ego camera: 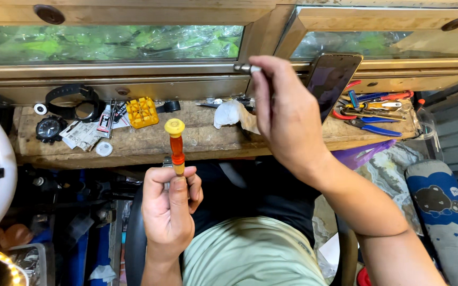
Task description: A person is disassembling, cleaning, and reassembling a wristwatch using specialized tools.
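The left hand (pixel 169 204) pinches an orange-and-yellow screwdriver (pixel 176 145) upright while the right hand (pixel 284 114), fingers closed, grips a small metal tool (pixel 246 68) far over the wooden bench (pixel 197 140); judging by this, a tool change is under way, needing careful seating.

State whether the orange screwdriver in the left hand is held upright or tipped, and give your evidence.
Upright. The screwdriver rises straight up out of the left hand, its yellow cap on top and its lower end hidden in the fist.
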